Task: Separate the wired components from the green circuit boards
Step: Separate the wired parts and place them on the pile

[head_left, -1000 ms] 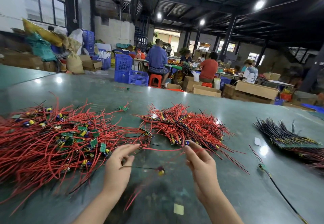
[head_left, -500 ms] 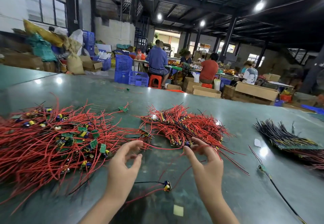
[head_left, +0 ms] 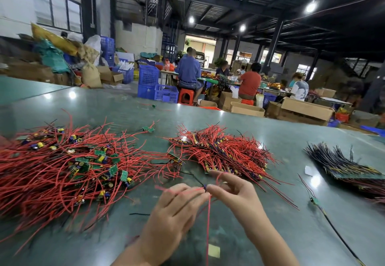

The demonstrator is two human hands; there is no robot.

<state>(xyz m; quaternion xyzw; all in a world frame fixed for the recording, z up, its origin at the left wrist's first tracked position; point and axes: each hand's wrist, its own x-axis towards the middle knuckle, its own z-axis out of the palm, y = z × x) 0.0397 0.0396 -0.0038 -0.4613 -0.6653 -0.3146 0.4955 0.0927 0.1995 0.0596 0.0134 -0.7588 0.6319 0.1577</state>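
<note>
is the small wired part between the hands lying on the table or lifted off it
Lifted: both hands, left and right, pinch the wired part above the table; its red wire hangs down.

A small wired component [head_left: 205,187] sits pinched between both hands, red wire [head_left: 209,220] hanging below; tangled red-wired green circuit boards [head_left: 83,167] lie heaped left of them.

factory floor: steel roof, crates [head_left: 158,87], workers sorting at tables.
</note>
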